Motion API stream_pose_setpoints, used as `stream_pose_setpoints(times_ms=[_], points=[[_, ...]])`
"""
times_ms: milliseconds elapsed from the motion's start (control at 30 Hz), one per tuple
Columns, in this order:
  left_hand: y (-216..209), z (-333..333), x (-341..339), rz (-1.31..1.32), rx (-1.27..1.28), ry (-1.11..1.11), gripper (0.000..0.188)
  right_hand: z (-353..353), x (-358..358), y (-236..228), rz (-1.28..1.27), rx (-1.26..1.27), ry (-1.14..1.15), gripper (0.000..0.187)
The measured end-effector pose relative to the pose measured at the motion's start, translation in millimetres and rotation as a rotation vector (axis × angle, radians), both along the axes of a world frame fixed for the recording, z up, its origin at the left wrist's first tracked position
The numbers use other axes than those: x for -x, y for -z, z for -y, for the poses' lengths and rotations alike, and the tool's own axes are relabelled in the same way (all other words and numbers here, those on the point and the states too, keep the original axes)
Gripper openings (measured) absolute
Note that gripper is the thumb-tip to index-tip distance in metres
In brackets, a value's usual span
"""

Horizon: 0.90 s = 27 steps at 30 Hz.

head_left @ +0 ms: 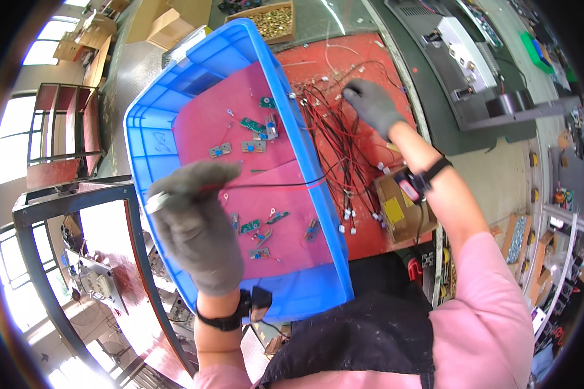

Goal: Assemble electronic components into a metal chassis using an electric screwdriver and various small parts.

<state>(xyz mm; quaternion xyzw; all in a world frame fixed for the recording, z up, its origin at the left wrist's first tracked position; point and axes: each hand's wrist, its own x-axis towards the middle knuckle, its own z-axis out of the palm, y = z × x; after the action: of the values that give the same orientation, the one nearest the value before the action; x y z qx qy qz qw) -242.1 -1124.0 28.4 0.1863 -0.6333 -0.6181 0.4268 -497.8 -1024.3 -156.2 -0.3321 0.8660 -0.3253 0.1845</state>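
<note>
My left hand (198,223), in a grey glove, is raised over the blue plastic crate (246,39). Its fingers are closed round a thin red-and-black cable (279,186), which runs right across the crate's rim toward the wire pile. A small whitish piece (165,200) shows at the glove's left side, too blurred to name. My right hand (372,107), also gloved, is above the far part of a tangle of red and black wires (337,139) with white connectors. Its fingers are curled; anything in them is hidden. Small green circuit boards (252,124) lie on a pink sheet (220,110) inside the crate.
An open cardboard box (396,211) stands right of the wires on the red tabletop (360,55). Beyond the crate is a tray of small brass-coloured parts (270,23). A grey metal housing (464,65) lies far right; a dark metal frame (136,227) stands left.
</note>
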Motion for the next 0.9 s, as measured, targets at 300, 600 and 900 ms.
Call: stream_pose_setpoints(times_ms=[300,600,900], points=[[-17.4,21.3,-27.7,0.197,-0.004,-0.157,0.034,91.8,32.5,34.3,-0.424,-0.233,-0.11,0.019],[-12.9,9.7,91.8,0.241,0.215,0.216,0.031,25.3,-36.7,-191.5,-0.481,0.746,-0.288,0.016],[-36.5,6.5,98.8,0.216,0.199,0.124,0.025,-43.2,-12.9,-108.1,-0.15,0.425,-0.253,0.027]])
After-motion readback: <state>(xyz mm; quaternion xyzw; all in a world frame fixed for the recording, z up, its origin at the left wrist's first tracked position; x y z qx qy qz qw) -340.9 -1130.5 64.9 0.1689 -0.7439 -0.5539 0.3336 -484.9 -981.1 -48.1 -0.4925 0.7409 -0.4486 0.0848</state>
